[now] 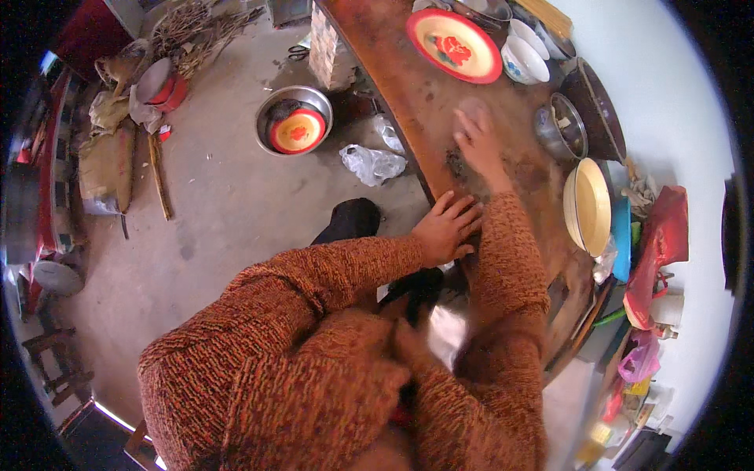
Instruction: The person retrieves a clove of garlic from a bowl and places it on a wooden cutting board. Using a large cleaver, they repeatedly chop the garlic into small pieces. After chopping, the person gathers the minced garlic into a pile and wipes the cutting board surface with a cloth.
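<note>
My left hand (448,228) lies palm down at the edge of the brown wooden table (424,118), its fingers spread and nothing in them. Farther in over the tabletop is my right hand (481,149), smeared by motion. A blurred pinkish round patch (473,111) shows just beyond its fingertips; whether the hand holds anything is unclear. Dark crumbs (454,162) are scattered on the wood beside the right hand.
Along the wall side stand a red-rimmed enamel plate (454,45), white bowls (525,61), a steel pot (559,127), a dark pan (594,110) and a cream basin (587,207). A steel basin (265,129) and plastic bags (372,163) lie on the floor.
</note>
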Tool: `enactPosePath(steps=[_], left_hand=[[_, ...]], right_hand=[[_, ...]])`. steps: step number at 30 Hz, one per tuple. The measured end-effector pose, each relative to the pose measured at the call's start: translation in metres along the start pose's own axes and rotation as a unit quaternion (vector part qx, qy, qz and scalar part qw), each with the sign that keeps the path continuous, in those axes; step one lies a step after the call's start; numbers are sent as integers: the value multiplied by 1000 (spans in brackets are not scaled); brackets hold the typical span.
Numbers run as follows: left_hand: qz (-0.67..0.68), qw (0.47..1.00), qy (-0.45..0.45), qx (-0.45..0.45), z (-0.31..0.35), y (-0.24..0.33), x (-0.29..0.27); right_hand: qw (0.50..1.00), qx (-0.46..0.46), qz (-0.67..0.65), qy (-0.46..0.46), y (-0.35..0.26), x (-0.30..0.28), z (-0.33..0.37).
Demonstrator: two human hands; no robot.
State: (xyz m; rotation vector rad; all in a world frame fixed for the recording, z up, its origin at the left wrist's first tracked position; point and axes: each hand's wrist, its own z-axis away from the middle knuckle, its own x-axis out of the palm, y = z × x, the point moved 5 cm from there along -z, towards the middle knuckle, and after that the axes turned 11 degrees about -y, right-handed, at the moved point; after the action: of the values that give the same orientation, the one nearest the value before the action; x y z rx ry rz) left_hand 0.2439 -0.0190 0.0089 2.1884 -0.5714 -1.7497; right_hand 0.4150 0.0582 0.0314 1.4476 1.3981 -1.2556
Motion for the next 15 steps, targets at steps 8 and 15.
enactPosePath(steps=[8,15], left_hand=[[-13,998,-38,55,17,-19,7],[59,998,13,9,77,-35,-6]], right_hand=[[980,-33,-86,-177,-90,-19,31],[981,181,-49,-57,37,-33,156]])
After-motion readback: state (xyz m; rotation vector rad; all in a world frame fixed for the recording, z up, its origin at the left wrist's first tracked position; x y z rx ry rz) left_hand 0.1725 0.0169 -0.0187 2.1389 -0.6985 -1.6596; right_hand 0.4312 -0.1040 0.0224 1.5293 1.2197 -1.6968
